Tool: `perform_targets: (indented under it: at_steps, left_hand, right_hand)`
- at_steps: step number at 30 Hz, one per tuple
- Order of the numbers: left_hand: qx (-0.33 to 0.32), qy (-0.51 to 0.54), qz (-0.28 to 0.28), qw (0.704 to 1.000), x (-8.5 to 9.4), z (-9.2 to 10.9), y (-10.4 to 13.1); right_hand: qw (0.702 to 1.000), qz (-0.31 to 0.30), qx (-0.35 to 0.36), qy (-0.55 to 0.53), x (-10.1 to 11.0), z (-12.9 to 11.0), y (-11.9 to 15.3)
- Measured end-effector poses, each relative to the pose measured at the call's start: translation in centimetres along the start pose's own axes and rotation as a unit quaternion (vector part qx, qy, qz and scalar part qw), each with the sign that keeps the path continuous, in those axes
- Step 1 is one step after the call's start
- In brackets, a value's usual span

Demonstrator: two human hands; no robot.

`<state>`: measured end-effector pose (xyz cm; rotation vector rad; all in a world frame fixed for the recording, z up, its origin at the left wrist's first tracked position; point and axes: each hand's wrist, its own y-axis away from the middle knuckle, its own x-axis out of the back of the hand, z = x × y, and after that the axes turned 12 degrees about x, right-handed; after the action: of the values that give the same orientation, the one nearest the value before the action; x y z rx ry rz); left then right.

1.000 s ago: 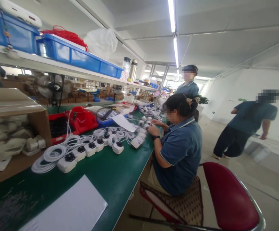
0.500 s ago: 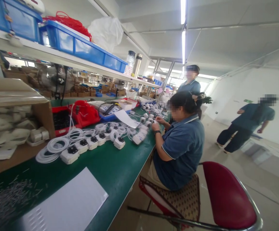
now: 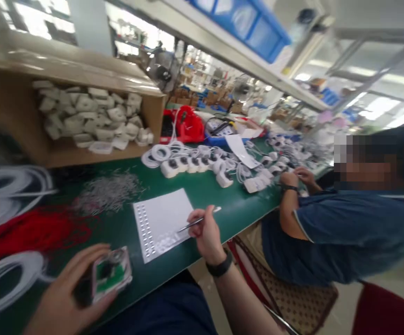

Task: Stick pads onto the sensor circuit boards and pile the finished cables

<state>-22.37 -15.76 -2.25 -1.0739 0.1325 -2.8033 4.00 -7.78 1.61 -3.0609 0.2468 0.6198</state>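
Observation:
At the lower left, my left hand [image 3: 71, 288] grips a small white housing [image 3: 113, 274] by its sides, with a green circuit board and a dark part inside it. My right hand [image 3: 207, 232], with a black band on the wrist, holds a thin metal tool [image 3: 191, 224] like tweezers or a pen. The tool's tip is over a white sheet [image 3: 167, 209] on the green bench. Rows of small pale pieces line the sheet's left edge, and a blurred cluster of clear or white bits lies near its lower edge.
Red wires [image 3: 30, 232], white cable coils [image 3: 11, 274] and a pile of small pins [image 3: 109, 190] lie left. Behind stands a cardboard box [image 3: 149, 109] of white housings. Corded white units [image 3: 195, 164] line the bench. A person in blue [image 3: 344, 237] sits close at the right.
The view has swung left and down. Both my hands, the housing and the tool have come into view, along with the red wires and white coils. The seated person now appears nearer.

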Motion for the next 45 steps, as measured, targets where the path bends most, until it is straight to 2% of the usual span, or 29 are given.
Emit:
perform_targets:
  at_steps: [2,6,8,10,13,15,19,24,28,33,45]
  left_hand:
    - [0.020,-0.011,-0.062,0.998,1.0,0.1,0.5]
    - [0.003,-0.014,-0.207,0.978,1.9,1.7,-2.1]
    - [0.003,-0.010,-0.256,0.967,1.8,2.4,-3.5]
    - [0.004,-0.010,-0.278,0.960,1.6,2.7,-4.6]
    - [0.009,-0.015,-0.288,0.958,1.4,2.5,-6.0]
    - [0.016,-0.014,-0.285,0.958,1.4,2.4,-6.9]
    - [0.034,-0.015,-0.290,0.956,1.5,2.4,-7.9]
    - [0.059,-0.019,-0.318,0.946,1.1,2.9,-6.9]
    - [0.074,-0.023,-0.318,0.945,1.0,2.9,-6.8]
    - [0.068,-0.016,-0.316,0.946,1.0,2.5,-7.1]
    - [0.052,0.005,-0.290,0.956,1.0,2.7,-7.0]
  right_hand:
    - [0.999,-0.010,-0.036,0.006,0.1,0.6,-0.9]
    - [0.995,-0.062,-0.057,0.055,-1.3,2.5,-1.3]
    - [0.993,-0.083,-0.043,0.074,-2.6,3.5,-1.9]
    - [0.991,-0.093,-0.017,0.090,-4.2,4.6,-3.2]
    - [0.988,-0.104,0.011,0.114,-6.1,6.3,-5.5]
    - [0.983,-0.109,0.018,0.145,-6.6,7.1,-6.3]
    - [0.969,-0.128,0.010,0.211,-5.8,7.4,-5.0]
    - [0.969,-0.120,-0.024,0.216,-4.5,6.3,-2.9]
    - [0.965,-0.126,-0.052,0.224,-4.6,6.1,-3.2]
    - [0.954,-0.104,-0.001,0.280,-5.0,6.5,-2.9]
    - [0.955,-0.158,-0.010,0.251,-4.8,5.8,-3.2]
